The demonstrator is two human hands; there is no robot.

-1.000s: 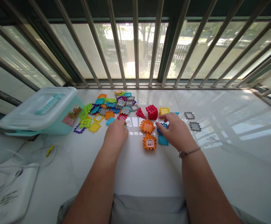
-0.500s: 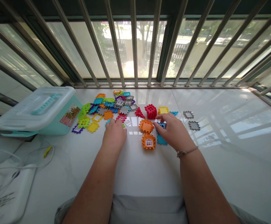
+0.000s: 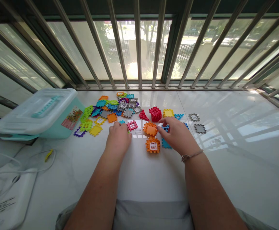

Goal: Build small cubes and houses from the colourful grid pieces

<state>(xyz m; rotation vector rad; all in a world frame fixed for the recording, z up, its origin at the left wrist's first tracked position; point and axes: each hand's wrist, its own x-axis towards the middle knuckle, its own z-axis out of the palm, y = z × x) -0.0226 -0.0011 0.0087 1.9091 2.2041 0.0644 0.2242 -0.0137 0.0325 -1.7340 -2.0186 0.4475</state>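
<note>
My left hand [image 3: 118, 138] rests at the near edge of the loose pile with its fingers curled down, the fingertips hidden. A sliver of green shows beside it. Just right of that hand lie a red window tile [image 3: 132, 125] and a small white window piece [image 3: 139, 131]. My right hand [image 3: 178, 133] hovers by a stack of orange tiles [image 3: 150, 129], thumb and index finger apart at its right edge. Blue tiles [image 3: 166, 143] are partly covered by this hand. Nearer to me stands another orange stack with a white window [image 3: 153, 145].
A heap of coloured interlocking tiles [image 3: 110, 106] spreads to the left. Beyond the orange stacks sit a red stack [image 3: 155, 114] and a yellow tile [image 3: 168, 113]. Two grey tiles [image 3: 200, 128] lie right. A lidded teal box [image 3: 55, 121] and a white power strip [image 3: 17, 201] flank the left.
The red window tile and the white window piece have shifted right, away from my left hand. My right hand has moved slightly left against the orange stack.
</note>
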